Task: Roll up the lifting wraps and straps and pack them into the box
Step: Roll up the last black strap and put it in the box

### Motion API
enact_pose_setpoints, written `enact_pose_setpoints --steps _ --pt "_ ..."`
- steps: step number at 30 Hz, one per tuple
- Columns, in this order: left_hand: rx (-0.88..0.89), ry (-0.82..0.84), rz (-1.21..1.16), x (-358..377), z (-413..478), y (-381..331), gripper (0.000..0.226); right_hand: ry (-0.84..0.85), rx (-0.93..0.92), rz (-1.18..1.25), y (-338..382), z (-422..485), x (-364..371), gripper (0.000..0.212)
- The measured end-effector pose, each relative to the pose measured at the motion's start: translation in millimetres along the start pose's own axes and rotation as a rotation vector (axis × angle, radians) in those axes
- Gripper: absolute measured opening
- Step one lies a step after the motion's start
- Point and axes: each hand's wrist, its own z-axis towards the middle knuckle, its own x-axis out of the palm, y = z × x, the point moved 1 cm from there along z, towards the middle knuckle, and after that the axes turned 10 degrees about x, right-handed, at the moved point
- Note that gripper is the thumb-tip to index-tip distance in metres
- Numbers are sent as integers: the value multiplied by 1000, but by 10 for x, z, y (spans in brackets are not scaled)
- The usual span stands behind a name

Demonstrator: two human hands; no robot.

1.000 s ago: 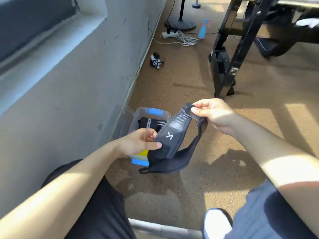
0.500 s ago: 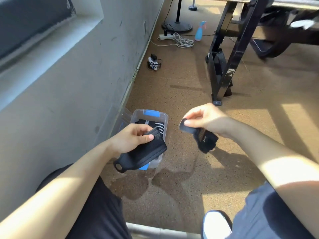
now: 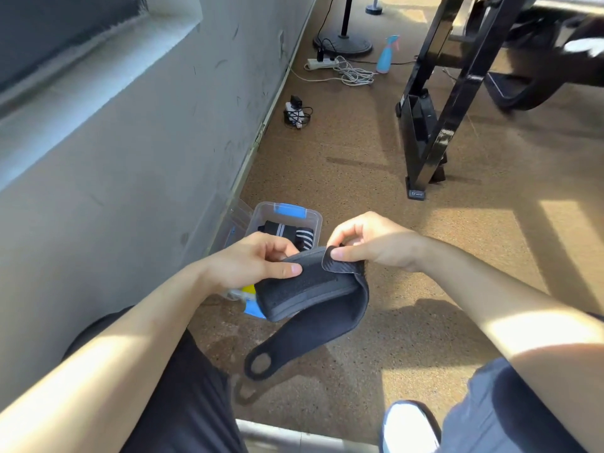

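Observation:
I hold a black lifting wrap [image 3: 310, 289] in the air above the floor. My left hand [image 3: 258, 259] grips its folded part, thumb on top. My right hand [image 3: 369, 243] pinches the textured tab end between thumb and fingers. The wrap's long tail hangs down and ends in a thumb loop [image 3: 260, 364]. Behind the hands, a clear plastic box [image 3: 313, 220] with blue latches stands on the floor by the wall. Inside it lie rolled black wraps with white stripes [image 3: 291, 233]. The near part of the box is hidden by the wrap and my left hand.
A grey wall [image 3: 130, 158] runs along the left. A black metal equipment frame [image 3: 434, 125] stands on the cork floor ahead. Further back lie a power strip with cables [image 3: 340, 68], a blue spray bottle [image 3: 385, 55] and a small charger [image 3: 295, 109]. My white shoe [image 3: 408, 429] is at the bottom.
My hands came together from apart. The right hand brought the tab end over to the folded part in my left hand, and the tail with the loop now hangs below.

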Motion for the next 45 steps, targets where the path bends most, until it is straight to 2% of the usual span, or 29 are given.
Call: enact_pose_setpoints --steps 4,10,16,19,21,24,26,30,32,36,41,45 --pt "21 -49 15 7 26 -17 9 -80 -33 -33 22 -16 -58 8" --pt "55 -38 52 50 48 -55 16 -45 -161 -14 107 -37 194 11" --pt "56 -27 26 57 42 -60 17 -85 -144 -3 133 -7 297 15" --pt "45 -25 -10 55 42 -55 18 -161 -154 -105 126 5 309 19" --pt "42 -21 -43 57 39 -75 18 -243 -159 -171 120 7 290 29" --pt "76 -21 -5 72 33 -122 14 -298 -160 -181 136 -8 272 37" --pt "86 -47 21 78 27 -137 10 -250 -109 -182 138 -10 247 35" --pt "70 -74 10 41 23 -128 6 -22 -14 -179 155 -32 158 24" --pt "51 -87 3 34 27 -136 4 -24 -9 -209 189 -44 127 12" --pt "14 -114 -14 83 53 -156 9 -75 21 -402 174 0 123 10" --pt "14 -140 -27 83 57 -145 4 -23 10 -177 131 -18 184 18" --pt "24 -142 3 84 63 -132 2 -23 17 -162 150 -13 107 14"
